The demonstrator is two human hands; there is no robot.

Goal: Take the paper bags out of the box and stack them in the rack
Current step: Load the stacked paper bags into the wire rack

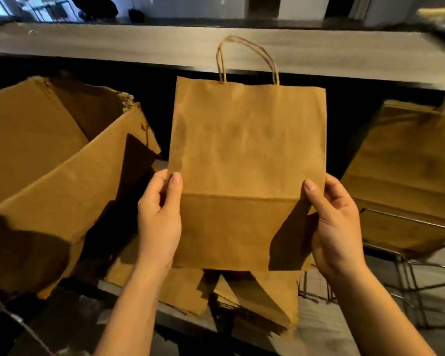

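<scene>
I hold a flat brown paper bag (244,160) upright in the middle of the view, its twisted handles pointing up. My left hand (159,217) pinches its lower left edge and my right hand (332,224) grips its lower right edge. An open cardboard box (52,170) stands at the left, with paper bags showing along its far rim. At the right a wire rack (406,222) carries a stack of paper bags (406,160), handles up. Below my hands lies a pile of flat bags (254,301).
A long pale counter top (139,44) runs across the back, above a dark gap. The rack's thin metal legs (411,286) stand at the lower right. The floor below is dark at the left and pale at the right.
</scene>
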